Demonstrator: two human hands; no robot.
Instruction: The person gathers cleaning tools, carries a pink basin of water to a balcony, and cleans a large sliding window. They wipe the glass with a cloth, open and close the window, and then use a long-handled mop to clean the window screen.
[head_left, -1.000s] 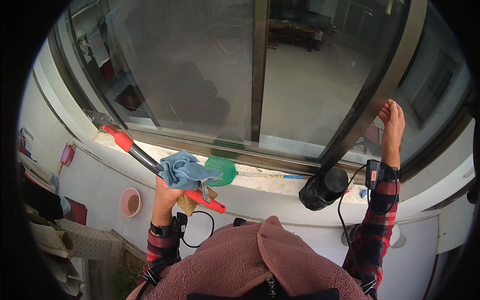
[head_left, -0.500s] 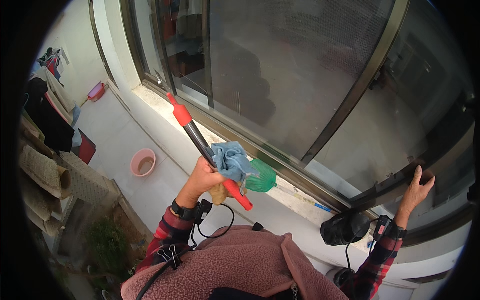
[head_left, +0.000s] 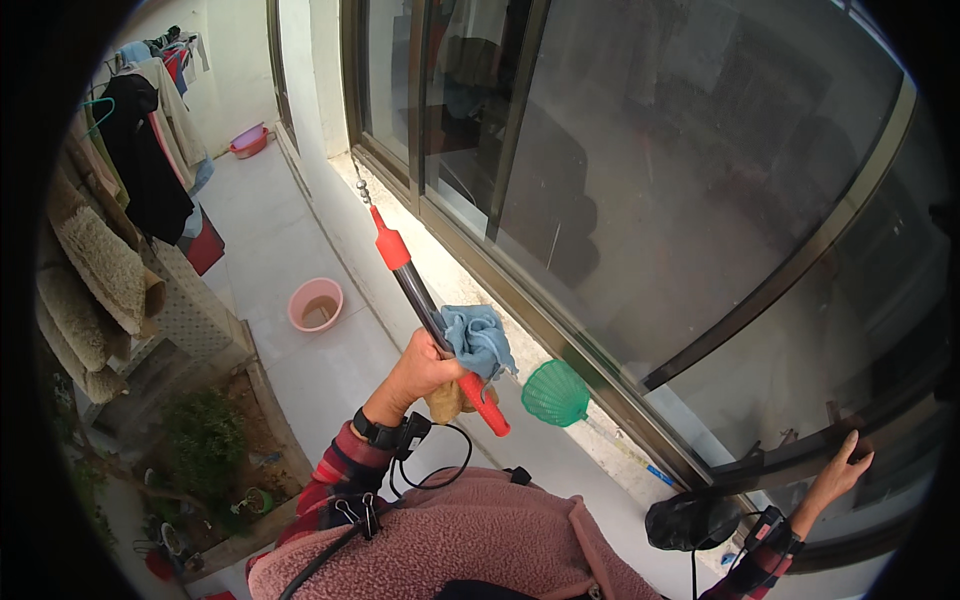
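My left hand (head_left: 415,370) is closed around a dark pole (head_left: 417,295) with a red tip and a red grip (head_left: 484,405). A crumpled blue cloth (head_left: 478,338) is bunched against the pole in the same hand, and a tan cloth (head_left: 445,402) hangs beneath. At the far right, my right hand (head_left: 835,477) rests with fingers apart against the dark frame of a sliding window (head_left: 740,325). On the sill, between my hands, lies a green mesh scoop (head_left: 556,392), its thin handle running toward a black bag-like object (head_left: 690,522).
A pink basin (head_left: 316,305) with murky water stands on the pale tiled floor to the left. Farther off are a purple and red basin (head_left: 248,141) and hanging clothes (head_left: 140,150). Rugs (head_left: 100,260) drape over a low wall beside a planted bed (head_left: 205,440).
The view has swung left, so the window and floor sit farther right in it. The green scoop now shows apart from the blue cloth. Both hands keep their holds and places.
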